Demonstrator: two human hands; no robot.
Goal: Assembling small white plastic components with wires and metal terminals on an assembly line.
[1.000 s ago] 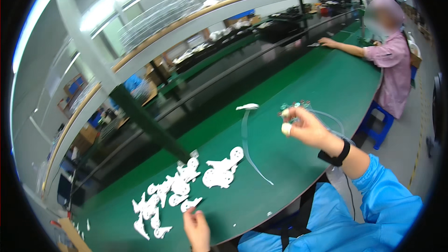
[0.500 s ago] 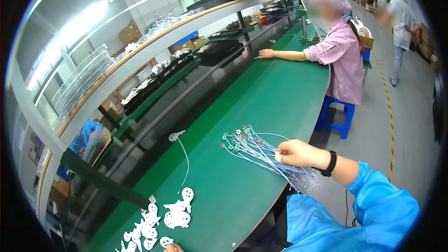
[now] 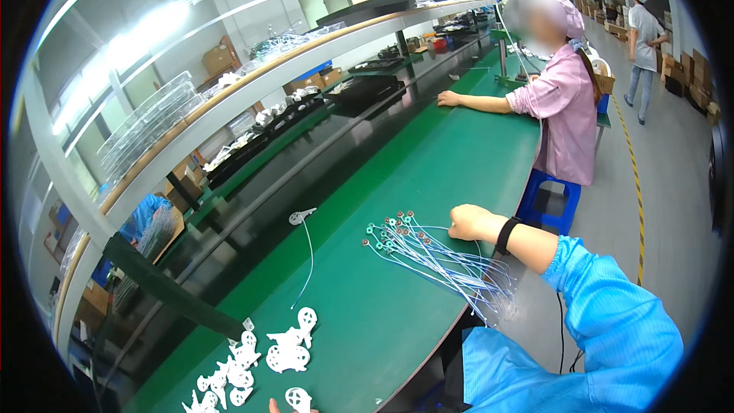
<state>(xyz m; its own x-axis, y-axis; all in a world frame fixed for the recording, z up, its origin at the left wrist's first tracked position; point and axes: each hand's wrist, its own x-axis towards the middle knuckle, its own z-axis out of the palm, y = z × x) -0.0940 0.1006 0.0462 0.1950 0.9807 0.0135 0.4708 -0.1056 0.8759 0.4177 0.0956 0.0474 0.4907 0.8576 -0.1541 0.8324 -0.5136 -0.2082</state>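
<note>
My right hand point(image 3: 472, 223) is closed on a thin blue-white wire at the upper right of a loose bundle of wires point(image 3: 443, 264). The bundle's ends carry small green and brown ring-shaped pieces point(image 3: 388, 231). Only fingertips of my left hand point(image 3: 274, 406) show at the lower edge, at a white plastic part with a round, spoked head point(image 3: 297, 398); the rest of that hand is out of view. More white parts point(image 3: 288, 352) lie heaped just beyond it. Farther off rests one white part point(image 3: 303, 216) with a wire point(image 3: 309, 260) trailing toward me.
The green worktop point(image 3: 367, 321) curves away along a dark strip and a shelf rack point(image 3: 229, 95). A padded dark bar point(image 3: 172, 291) slants in at left. At the far right of the table a person in pink point(image 3: 562, 111) sits; another person point(image 3: 644, 50) walks in the aisle.
My right hand has lifted away from the bundle's middle, up and slightly left, with a wire. The white part by my left hand has moved right. The seated person's hand has shifted slightly right.
</note>
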